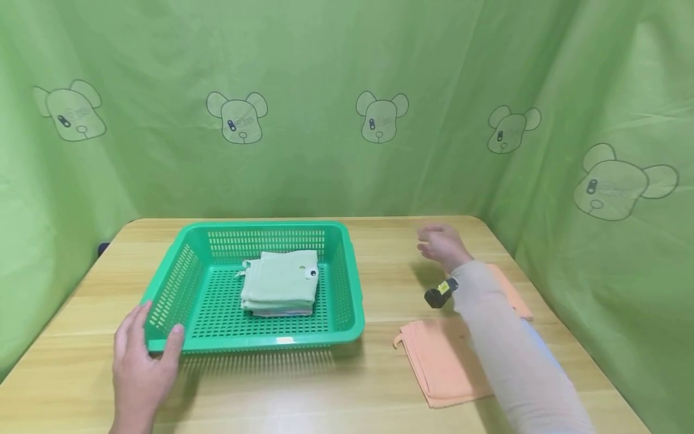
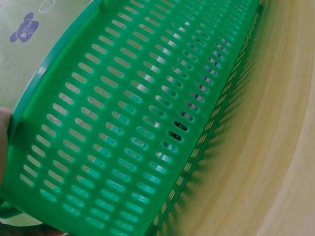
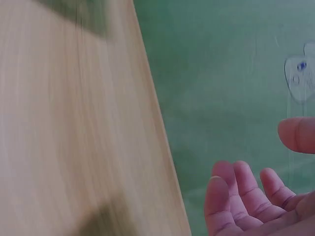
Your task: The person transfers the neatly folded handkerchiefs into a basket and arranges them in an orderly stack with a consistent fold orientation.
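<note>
A green plastic basket (image 1: 355, 289) with slotted walls stands on the table, and a stack of folded pale green cloths (image 1: 282, 280) lies inside it. At the basket's near left corner my left hand (image 1: 143, 355) grips the rim. In the left wrist view the basket's slotted wall (image 2: 115, 118) fills most of the frame, and only bits of the hand show at the edge. My right hand (image 1: 441, 244) is over the table's far right part, holding nothing; its fingers are loosely bent in the right wrist view. Near the right forearm lies a folded orange cloth (image 1: 439, 361).
Another orange cloth (image 1: 509, 292) lies farther back on the right, partly behind the forearm, with something light blue (image 1: 542, 343) beside it. The wooden table (image 1: 374, 386) meets a green curtain (image 1: 309, 175) at the back and sides. A small black wrist camera (image 1: 440, 293) juts from the right wrist.
</note>
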Available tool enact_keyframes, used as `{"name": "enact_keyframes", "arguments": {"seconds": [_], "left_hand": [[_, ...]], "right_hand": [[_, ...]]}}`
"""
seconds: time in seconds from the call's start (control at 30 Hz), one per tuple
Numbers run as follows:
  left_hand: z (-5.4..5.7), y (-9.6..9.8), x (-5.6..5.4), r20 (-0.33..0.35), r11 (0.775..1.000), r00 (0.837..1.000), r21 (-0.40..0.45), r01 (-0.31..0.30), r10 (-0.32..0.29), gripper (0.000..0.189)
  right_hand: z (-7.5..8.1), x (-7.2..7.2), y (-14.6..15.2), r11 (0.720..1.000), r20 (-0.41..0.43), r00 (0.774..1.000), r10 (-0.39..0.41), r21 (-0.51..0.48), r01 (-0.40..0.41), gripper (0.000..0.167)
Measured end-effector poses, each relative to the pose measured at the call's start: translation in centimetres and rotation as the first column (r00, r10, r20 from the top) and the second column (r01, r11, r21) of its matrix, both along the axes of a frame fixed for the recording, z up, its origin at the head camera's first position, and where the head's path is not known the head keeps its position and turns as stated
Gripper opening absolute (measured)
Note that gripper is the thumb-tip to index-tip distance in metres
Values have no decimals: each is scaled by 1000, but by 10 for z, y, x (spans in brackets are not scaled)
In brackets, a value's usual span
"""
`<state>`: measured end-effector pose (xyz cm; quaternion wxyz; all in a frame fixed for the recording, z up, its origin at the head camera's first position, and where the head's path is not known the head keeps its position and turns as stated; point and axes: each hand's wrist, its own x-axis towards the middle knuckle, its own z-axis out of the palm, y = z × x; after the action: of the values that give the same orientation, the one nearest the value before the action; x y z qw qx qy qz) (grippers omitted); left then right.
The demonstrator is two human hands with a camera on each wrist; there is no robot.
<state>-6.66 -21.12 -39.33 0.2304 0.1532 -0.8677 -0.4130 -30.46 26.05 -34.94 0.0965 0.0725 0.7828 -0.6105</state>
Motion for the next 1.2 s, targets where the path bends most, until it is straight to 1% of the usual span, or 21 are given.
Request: {"name": "enact_keyframes", "arguments": {"seconds": [0.13, 0.23, 0.4, 0.5, 0.57, 0.63, 0.8, 0.9, 0.97, 1.07, 1.2], "left_hand": [[0, 1, 0, -4, 1000, 1000, -1, -2, 2, 67], [0, 1, 0, -1, 1000, 1000, 2, -4, 4, 67], [1, 1, 0, 9, 1000, 1000, 6, -5, 5, 68], [0, 0, -1, 2, 1000, 1000, 9, -5, 5, 67], [-1, -1, -1, -5, 1000, 1000, 8, -4, 4, 67], [-2, -1, -1, -11, 1000, 1000, 7, -1, 1, 67], [-4, -2, -2, -16, 1000, 1000, 2, 1, -1, 68], [-4, -2, -3, -21, 1000, 1000, -2, -4, 4, 67], [-3, -2, -3, -25, 1000, 1000, -2, -7, 7, 67], [-3, -2, -3, -34, 1000, 999, -3, -6, 6, 66], [-4, -2, -4, -43, 1000, 999, -8, 0, 0, 66]], "right_hand": [[-3, 3, 21, 998, -4, 1000, 10, 57, -9, 56], [-4, 4, 37, 991, -1, 1000, 25, 129, -24, 58], [-7, 5, 59, 965, 8, 1000, 16, 261, -18, 65], [-9, 5, 68, 960, 19, 1000, 12, 280, -17, 67], [-10, 4, 74, 961, 28, 999, 24, 275, -30, 69], [-11, 5, 81, 955, 37, 998, 51, 290, -60, 70], [-11, 8, 97, 930, 50, 994, 95, 350, -107, 71], [-13, 9, 104, 917, 39, 996, 86, 387, -95, 69], [-14, 9, 109, 899, 29, 996, 87, 429, -91, 69], [-16, 9, 117, 878, 28, 996, 89, 470, -91, 68], [-16, 11, 128, 859, 26, 996, 90, 505, -91, 69]]}}
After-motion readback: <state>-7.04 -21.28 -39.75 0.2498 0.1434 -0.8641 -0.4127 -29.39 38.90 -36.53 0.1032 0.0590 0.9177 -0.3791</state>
